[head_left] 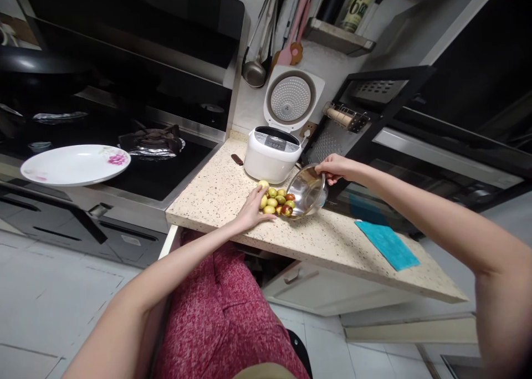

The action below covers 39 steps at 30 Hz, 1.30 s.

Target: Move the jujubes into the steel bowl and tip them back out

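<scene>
A pile of several small green and reddish fruits [277, 200] lies on the speckled countertop [216, 193], at the mouth of a steel bowl [308, 192]. The bowl is tipped on its side toward the fruits. My right hand [333, 168] grips the bowl's upper rim. My left hand [251, 209] rests on the counter against the left side of the pile, fingers curved around the fruits and touching them.
A white rice cooker [272, 154] with its lid up stands just behind the fruits. A blue cloth [387, 244] lies on the counter to the right. A white flowered plate [75, 164] sits by the gas stove [153, 141] at left. Utensils hang on the wall.
</scene>
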Available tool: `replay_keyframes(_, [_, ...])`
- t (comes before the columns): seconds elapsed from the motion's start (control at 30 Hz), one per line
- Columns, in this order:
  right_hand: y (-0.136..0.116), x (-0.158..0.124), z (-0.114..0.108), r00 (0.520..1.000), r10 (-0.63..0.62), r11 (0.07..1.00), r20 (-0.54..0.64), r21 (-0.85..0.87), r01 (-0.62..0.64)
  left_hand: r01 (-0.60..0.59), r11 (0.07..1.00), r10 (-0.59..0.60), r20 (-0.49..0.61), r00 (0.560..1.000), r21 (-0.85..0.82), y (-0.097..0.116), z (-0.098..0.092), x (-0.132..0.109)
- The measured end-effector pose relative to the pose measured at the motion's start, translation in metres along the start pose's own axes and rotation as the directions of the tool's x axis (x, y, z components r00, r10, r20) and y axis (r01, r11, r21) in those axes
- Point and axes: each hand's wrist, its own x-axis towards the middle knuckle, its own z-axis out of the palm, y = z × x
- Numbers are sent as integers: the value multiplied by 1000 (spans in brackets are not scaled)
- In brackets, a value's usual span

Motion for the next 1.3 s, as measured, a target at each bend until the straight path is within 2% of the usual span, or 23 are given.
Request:
replay_keyframes(0.23, [-5, 0, 3, 997, 0, 998, -72, -56, -4, 17, 995, -16, -11, 1000, 94, 8, -3, -3])
replay_keyframes(0.3, [-5, 0, 3, 997, -15, 999, -77, -54, 11, -33, 981, 37, -19, 999, 191, 15, -3, -3])
replay_keyframes(0.37, [-5, 0, 3, 996, -28, 999, -80, -47, 25, -174, 941, 171, 36, 985, 290, 24, -2, -3])
replay_keyframes(0.4, [-4, 0, 3, 996, -34, 999, -82, -45, 31, -284, 908, 264, 106, 959, 307, 28, -2, -2])
replay_keyframes(0.43, [-4, -1, 4, 996, -41, 998, -84, -43, 38, -407, 866, 362, 200, 911, 290, 33, -1, -2])
replay_keyframes(0.5, [-4, -3, 4, 994, -58, 998, -93, -42, 54, -619, 764, 527, 379, 761, 180, 41, 1, -3])
replay_keyframes(0.53, [-4, -4, 5, 993, -63, 997, -98, -46, 59, -689, 716, 584, 444, 680, 112, 45, 2, -5])
replay_keyframes(0.6, [-4, -6, 5, 992, -63, 996, -109, -63, 57, -763, 647, 643, 528, 554, 12, 52, 5, -9])
replay_keyframes(0.67, [-5, -7, 6, 992, -50, 996, -119, -84, 40, -791, 611, 647, 595, 476, -31, 56, 12, -15])
replay_keyframes(0.7, [-4, -7, 6, 991, -44, 996, -125, -84, 34, -794, 606, 637, 621, 456, -39, 57, 16, -17])
replay_keyframes(0.77, [-3, -5, 5, 990, -44, 998, -136, -59, 36, -781, 623, 614, 642, 459, -38, 58, 26, -22])
replay_keyframes(0.9, [3, -1, 2, 993, -60, 998, -102, 18, 62, -735, 678, 576, 621, 532, 1, 54, 42, -30])
replay_keyframes(0.97, [8, -1, 1, 994, -62, 998, -93, 17, 64, -724, 690, 560, 622, 547, 15, 52, 43, -36])
replay_keyframes(1.07, [17, -2, 0, 992, -69, 998, -106, -15, 68, -721, 693, 543, 641, 542, 23, 50, 35, -46])
replay_keyframes(1.2, [27, -2, -8, 981, -129, 991, -142, -44, 124, -751, 655, 521, 672, 526, 80, 48, 14, -49])
replay_keyframes(1.23, [27, -3, -10, 975, -153, 988, -163, -58, 145, -748, 657, 518, 665, 538, 92, 48, 9, -48])
replay_keyframes(1.3, [25, -8, -15, 959, -201, 977, -200, -109, 182, -705, 698, 490, 635, 597, 124, 48, -1, -44])
